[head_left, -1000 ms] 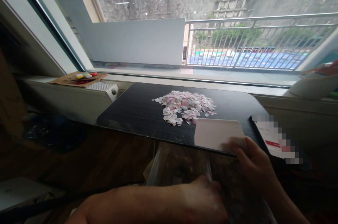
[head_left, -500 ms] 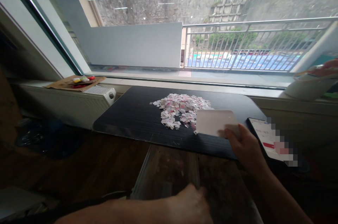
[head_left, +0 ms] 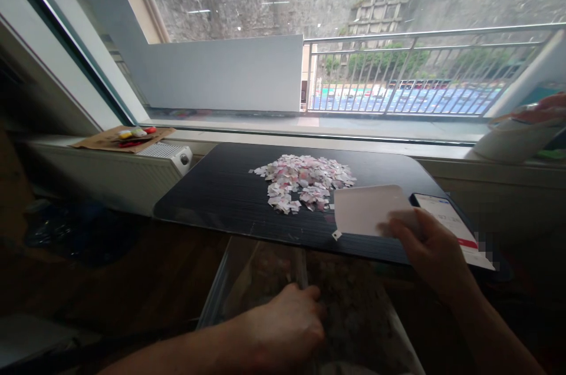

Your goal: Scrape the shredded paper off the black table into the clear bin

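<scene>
My right hand (head_left: 435, 251) is closed on a flat white plastic sheet with rounded corners (head_left: 367, 210), held tilted over the right part of the black tabletop (head_left: 212, 198). Left of the sheet lies a heap of small white and pink paper scraps (head_left: 305, 174). One loose scrap (head_left: 336, 235) sits by the sheet's lower corner, near the table's front edge. Below that edge, my left hand (head_left: 292, 319) is closed around the side of a clear plastic container (head_left: 260, 266); its fingertips are partly hidden. The container's contents are too dark to make out.
A phone (head_left: 446, 221) lies at the table's right end, close to my right hand. Behind the table runs a windowsill (head_left: 265, 136), with a white radiator (head_left: 119, 171) at left bearing cardboard (head_left: 106, 138) and small coloured items. A pale container (head_left: 508, 139) stands at right.
My right hand and the white sheet have moved right, away from the heap, uncovering the loose scrap. My left hand has shifted left and up, and the container's side has moved left too.
</scene>
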`<state>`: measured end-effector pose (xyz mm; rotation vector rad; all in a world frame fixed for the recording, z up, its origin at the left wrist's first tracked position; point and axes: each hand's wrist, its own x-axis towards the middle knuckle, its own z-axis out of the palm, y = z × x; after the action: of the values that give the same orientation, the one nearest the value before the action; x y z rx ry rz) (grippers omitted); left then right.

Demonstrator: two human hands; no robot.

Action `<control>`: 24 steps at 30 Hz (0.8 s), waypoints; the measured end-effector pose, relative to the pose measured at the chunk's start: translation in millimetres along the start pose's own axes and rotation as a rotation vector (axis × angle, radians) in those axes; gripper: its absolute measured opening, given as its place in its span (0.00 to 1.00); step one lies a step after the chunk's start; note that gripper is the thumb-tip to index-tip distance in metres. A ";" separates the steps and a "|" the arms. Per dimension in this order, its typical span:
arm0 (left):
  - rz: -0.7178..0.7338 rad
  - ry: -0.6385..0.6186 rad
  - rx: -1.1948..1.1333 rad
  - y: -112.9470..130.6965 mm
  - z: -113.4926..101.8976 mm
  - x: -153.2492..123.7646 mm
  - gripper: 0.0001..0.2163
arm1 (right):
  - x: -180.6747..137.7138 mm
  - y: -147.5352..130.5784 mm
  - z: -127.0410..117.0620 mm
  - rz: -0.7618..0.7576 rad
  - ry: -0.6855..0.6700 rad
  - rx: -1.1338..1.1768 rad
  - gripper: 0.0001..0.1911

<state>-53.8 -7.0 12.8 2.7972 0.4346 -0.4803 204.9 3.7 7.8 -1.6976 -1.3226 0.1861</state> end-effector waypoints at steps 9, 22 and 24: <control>-0.014 -0.070 -0.013 -6.3 -3.8 -3.5 0.06 | -14.9 -4.7 -9.6 0.115 -0.069 0.091 0.10; -0.020 -0.031 -0.026 -9.6 8.4 -2.5 0.04 | -7.6 18.6 6.6 0.181 -0.148 0.296 0.09; -0.025 -0.045 -0.020 -9.6 8.1 -1.7 0.04 | -7.8 22.6 6.2 0.202 -0.161 0.334 0.10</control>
<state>-60.9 -1.1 4.1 2.7591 0.4624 -0.5404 213.2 1.4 -15.3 -1.5497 -1.1571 0.6376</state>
